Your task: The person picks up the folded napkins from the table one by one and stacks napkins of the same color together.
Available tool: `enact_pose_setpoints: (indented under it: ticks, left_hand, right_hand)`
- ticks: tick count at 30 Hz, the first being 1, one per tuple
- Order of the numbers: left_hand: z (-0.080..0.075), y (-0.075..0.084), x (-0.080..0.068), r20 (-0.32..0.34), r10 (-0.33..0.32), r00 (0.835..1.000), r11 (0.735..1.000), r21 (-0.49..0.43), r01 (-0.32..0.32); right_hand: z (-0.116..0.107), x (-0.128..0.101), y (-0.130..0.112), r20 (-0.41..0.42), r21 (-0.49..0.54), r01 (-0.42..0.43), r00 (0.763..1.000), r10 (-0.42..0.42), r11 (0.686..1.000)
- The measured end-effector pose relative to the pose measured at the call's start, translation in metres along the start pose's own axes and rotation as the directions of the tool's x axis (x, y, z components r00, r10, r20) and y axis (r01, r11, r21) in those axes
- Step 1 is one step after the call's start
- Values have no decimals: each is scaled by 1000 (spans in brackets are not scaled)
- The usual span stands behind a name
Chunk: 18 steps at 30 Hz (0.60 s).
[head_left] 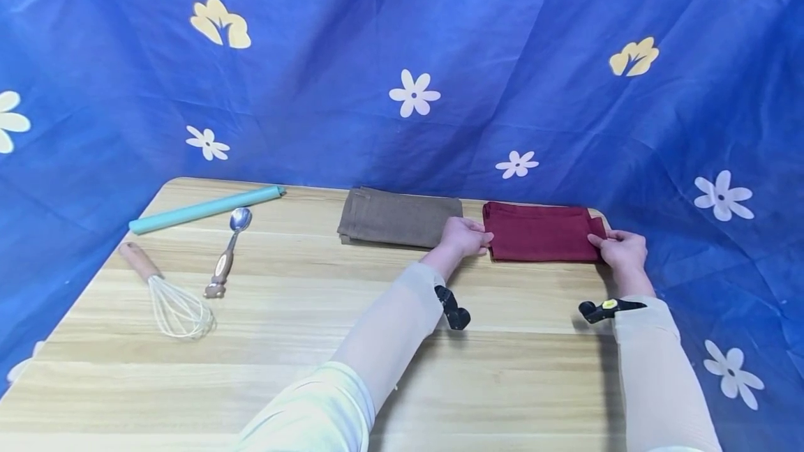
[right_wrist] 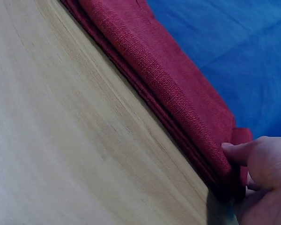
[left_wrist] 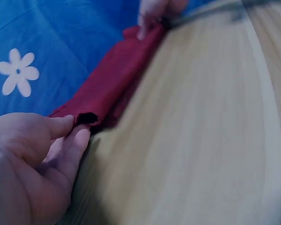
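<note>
On the light wooden table (head_left: 301,340) lie 2 folded cloths, 1 brown cloth (head_left: 398,218) and just right of it 1 dark red woven cloth (head_left: 540,231), whose left corner the left hand (head_left: 463,236) pinches and right corner the right hand (head_left: 620,250) pinches, with 1 wire whisk (head_left: 169,295), 1 metal spoon (head_left: 229,250) and 1 teal rod (head_left: 204,209) well left of the brown cloth.

Left hand (left_wrist: 33,159) pinches red cloth (left_wrist: 114,77) (folded).

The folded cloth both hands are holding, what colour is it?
Dark red; the folded cloth shows best in the head view, beside a brown cloth.
</note>
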<state>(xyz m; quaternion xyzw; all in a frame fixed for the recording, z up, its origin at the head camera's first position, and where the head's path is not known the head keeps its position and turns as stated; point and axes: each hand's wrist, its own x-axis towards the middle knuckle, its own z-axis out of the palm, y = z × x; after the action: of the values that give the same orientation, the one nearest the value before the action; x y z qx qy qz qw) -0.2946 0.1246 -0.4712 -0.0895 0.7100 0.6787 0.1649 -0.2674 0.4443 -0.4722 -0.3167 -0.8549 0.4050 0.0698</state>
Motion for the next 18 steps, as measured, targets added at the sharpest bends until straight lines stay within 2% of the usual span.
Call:
enact_pose_setpoints:
  ticks: [3,8,15,18]
  left_hand:
    - [0,-2,6,13,6,1000,998,59,-7]
    - [-1,-4,10,32,1,999,998,56,-3]
    - [0,-3,5,-32,3,999,997,77,-1]
    - [-1,-4,3,-33,11,999,996,94,-8]
  right_hand:
    - [0,1,1,-22,-26,24,999,-24,999]
    - [2,-1,3,-47,-49,31,998,-33,998]
    - [-1,-3,1,-13,-23,14,1000,-14,1000]
    - [-3,-4,2,6,-21,4,1000,-3,1000]
